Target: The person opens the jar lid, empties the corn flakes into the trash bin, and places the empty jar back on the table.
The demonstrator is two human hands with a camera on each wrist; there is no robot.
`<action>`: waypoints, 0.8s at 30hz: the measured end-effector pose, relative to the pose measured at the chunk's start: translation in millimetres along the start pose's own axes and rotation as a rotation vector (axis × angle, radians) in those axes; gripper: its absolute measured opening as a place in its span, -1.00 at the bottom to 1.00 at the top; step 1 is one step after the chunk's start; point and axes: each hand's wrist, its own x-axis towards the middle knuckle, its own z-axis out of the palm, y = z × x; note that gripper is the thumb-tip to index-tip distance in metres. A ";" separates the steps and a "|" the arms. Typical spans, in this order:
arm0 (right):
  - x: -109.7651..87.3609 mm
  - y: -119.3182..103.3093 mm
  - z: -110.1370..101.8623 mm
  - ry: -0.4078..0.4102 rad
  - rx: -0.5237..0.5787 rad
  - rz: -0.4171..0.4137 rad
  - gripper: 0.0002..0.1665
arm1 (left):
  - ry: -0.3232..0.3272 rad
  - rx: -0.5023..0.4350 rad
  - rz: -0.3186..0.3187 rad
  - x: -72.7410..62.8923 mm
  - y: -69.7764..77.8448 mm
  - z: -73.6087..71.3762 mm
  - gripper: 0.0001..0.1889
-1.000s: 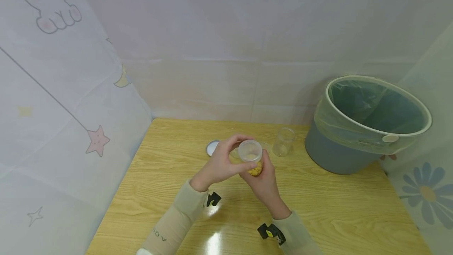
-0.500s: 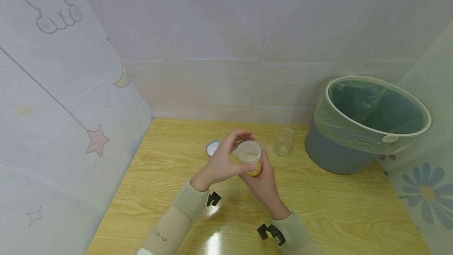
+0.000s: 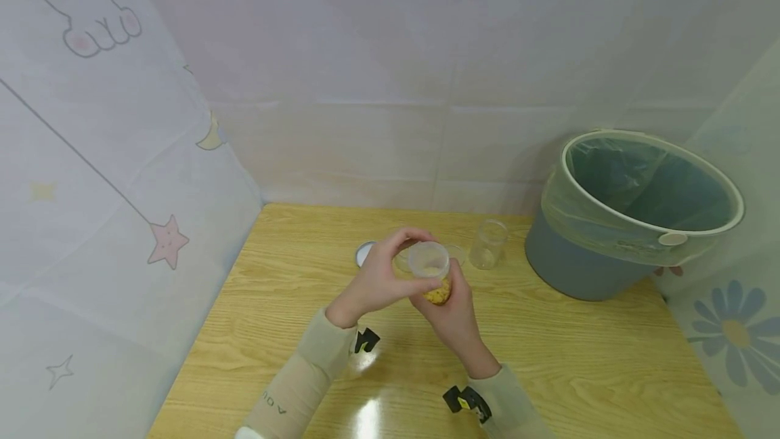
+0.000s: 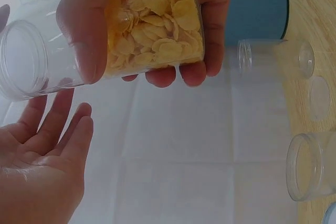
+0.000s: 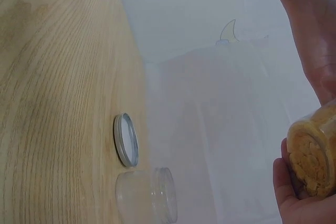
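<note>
A clear jar of cornflakes (image 4: 157,19) is held tilted above the table, with a round translucent top (image 3: 428,259) facing up toward the head camera. My right hand (image 3: 453,314) grips the jar's lower body, where the yellow flakes lie. Around the top, my left hand (image 3: 384,276) has its thumb across the near side and its fingers curving to the far side. In the left wrist view, the left hand's fingertips (image 4: 63,108) overlap the jar near its rim. Flakes show through the jar's base in the right wrist view.
Behind the hands, a silver-rimmed lid (image 3: 363,254) lies beside a clear jar (image 4: 310,166), mostly hidden in the head view. A clear disc (image 3: 456,255) and another clear jar (image 3: 488,244) are farther right. A lined blue bin (image 3: 573,253) stands at the right.
The left hand's fingers lifted away from the jar's top half a second ago and have now come back down around it. The right hand keeps its grip; the jar has barely moved.
</note>
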 end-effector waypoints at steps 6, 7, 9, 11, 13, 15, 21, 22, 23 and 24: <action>1.6 -8.3 0.6 -0.020 -0.034 -0.001 -0.40 | 0.045 0.005 -0.053 0.4 0.6 2.2 -0.34; 1.7 -9.3 0.6 -0.023 -0.038 0.004 -0.40 | 0.047 0.011 -0.050 0.4 0.5 2.3 -0.29; 1.6 -10.1 0.4 -0.026 -0.036 0.014 -0.40 | 0.041 0.027 -0.031 0.9 0.9 1.8 -0.16; 1.4 -10.0 -0.5 -0.023 -0.030 0.022 -0.40 | 0.021 0.044 0.001 1.6 1.4 0.7 -0.06; 1.3 -9.2 -0.9 -0.016 -0.021 0.032 -0.40 | -0.003 0.066 0.037 2.1 1.9 -1.5 -0.04; 0.9 -8.3 -1.5 -0.012 -0.019 0.036 -0.40 | -0.030 0.081 0.063 2.3 1.7 -3.5 -0.13; 0.7 -7.4 -2.0 -0.013 -0.014 0.036 -0.40 | -0.075 0.096 0.089 2.3 -0.7 -5.8 -0.36; 0.7 -7.3 -2.0 -0.012 -0.016 0.030 -0.40 | -0.076 0.096 0.089 2.2 -0.9 -5.7 -0.38; 0.7 -6.9 -1.9 -0.011 -0.016 0.024 -0.41 | -0.076 0.096 0.089 2.2 -1.0 -5.7 -0.40; 0.7 -6.3 -1.8 -0.009 -0.018 0.013 -0.41 | -0.076 0.095 0.089 2.3 -1.0 -5.6 -0.42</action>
